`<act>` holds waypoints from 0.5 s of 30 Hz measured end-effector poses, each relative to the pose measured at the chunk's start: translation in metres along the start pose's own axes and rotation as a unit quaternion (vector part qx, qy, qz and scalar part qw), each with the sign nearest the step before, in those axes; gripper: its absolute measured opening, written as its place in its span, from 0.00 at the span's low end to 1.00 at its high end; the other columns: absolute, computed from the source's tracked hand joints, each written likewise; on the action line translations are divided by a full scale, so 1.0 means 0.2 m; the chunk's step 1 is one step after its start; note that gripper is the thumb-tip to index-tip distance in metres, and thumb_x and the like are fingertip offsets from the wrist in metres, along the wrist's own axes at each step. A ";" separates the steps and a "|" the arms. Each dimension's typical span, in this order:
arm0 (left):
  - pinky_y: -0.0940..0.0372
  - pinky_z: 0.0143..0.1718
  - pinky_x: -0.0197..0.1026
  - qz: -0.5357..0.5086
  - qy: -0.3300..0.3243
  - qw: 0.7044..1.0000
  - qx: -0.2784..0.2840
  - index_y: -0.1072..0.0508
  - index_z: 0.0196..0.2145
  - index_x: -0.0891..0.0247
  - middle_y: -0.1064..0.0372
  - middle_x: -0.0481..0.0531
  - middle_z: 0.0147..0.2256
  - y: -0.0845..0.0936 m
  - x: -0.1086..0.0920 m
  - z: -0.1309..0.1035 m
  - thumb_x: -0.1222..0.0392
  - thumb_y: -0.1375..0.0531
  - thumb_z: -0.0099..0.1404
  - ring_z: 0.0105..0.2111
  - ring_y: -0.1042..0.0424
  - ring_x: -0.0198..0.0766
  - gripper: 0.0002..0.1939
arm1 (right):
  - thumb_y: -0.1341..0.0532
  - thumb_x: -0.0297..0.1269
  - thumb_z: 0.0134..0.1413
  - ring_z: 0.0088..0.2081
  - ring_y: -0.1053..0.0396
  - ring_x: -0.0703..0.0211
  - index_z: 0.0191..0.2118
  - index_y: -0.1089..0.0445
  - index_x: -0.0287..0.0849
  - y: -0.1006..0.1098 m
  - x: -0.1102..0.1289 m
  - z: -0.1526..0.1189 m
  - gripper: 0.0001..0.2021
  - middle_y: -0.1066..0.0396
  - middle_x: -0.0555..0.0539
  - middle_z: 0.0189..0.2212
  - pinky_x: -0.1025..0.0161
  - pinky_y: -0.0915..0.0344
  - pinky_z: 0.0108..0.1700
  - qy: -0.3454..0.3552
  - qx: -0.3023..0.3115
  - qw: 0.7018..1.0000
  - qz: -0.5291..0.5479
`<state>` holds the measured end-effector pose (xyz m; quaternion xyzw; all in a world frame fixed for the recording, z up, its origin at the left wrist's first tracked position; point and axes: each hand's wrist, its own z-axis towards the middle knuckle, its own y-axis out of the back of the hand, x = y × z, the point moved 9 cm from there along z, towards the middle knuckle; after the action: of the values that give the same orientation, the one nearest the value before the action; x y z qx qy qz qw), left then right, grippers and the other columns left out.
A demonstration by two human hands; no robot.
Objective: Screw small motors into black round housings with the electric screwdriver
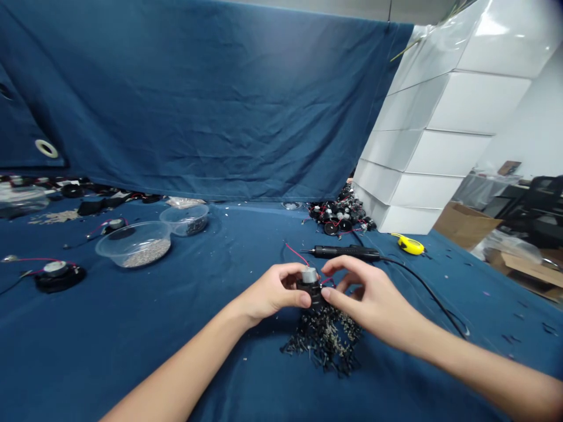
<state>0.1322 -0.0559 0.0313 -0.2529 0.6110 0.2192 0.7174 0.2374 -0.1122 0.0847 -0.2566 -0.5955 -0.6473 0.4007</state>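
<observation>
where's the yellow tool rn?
Head view, right of centre: the yellow tool lies on the blue cloth, beside the black driver and the white boxes.

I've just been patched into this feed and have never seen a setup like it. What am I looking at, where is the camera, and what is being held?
There is no machine here: the single picture comes from a camera on a person's head, looking forward and down at their bare arms. The left hand and right hand together pinch a small black part with a silver cap, red wires trailing from it. Just below lies a pile of tiny dark pieces on the blue cloth. Behind the hands rest a black corded pen-shaped tool and a yellow object. To the left stand two clear bowls holding small bits.
</observation>
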 end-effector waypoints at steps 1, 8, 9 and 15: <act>0.45 0.41 0.38 -0.004 -0.002 1.000 0.003 0.28 0.39 0.66 0.33 0.50 0.35 -0.01 -0.01 0.00 0.46 0.28 0.42 0.38 0.36 0.39 0.30 | 0.39 0.36 0.52 0.28 0.36 0.67 0.42 0.34 0.46 0.02 0.04 -0.02 0.10 0.35 0.51 0.38 0.65 0.34 0.29 0.038 -0.027 0.998 -0.044; 0.46 0.36 0.35 -0.006 -0.002 1.000 0.025 0.29 0.36 0.66 0.36 0.47 0.33 -0.05 -0.04 -0.02 0.46 0.28 0.42 0.35 0.38 0.36 0.28 | 0.37 0.31 0.49 0.27 0.39 0.69 0.46 0.35 0.51 -0.03 0.13 -0.12 0.17 0.39 0.51 0.45 0.65 0.36 0.30 0.140 -0.023 0.978 -0.153; 0.46 0.37 0.35 -0.007 0.000 1.000 0.028 0.29 0.36 0.66 0.36 0.47 0.33 -0.06 -0.04 -0.02 0.46 0.28 0.42 0.35 0.38 0.36 0.28 | 0.37 0.30 0.50 0.27 0.38 0.69 0.46 0.35 0.51 -0.04 0.13 -0.12 0.17 0.39 0.50 0.45 0.66 0.36 0.31 0.153 -0.028 0.976 -0.153; 0.43 0.41 0.38 0.065 -0.044 0.997 0.019 0.27 0.38 0.64 0.35 0.48 0.36 -0.06 -0.12 -0.04 0.47 0.27 0.39 0.39 0.37 0.39 0.30 | 0.38 0.27 0.51 0.37 0.33 0.65 0.46 0.34 0.48 -0.04 0.20 -0.17 0.16 0.38 0.48 0.44 0.68 0.33 0.37 0.232 -0.057 0.958 -0.161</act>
<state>0.1291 -0.0705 0.0553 -0.1892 0.5983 0.2651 0.7321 0.2136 -0.1540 0.1066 -0.0227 -0.4814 -0.7780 0.4031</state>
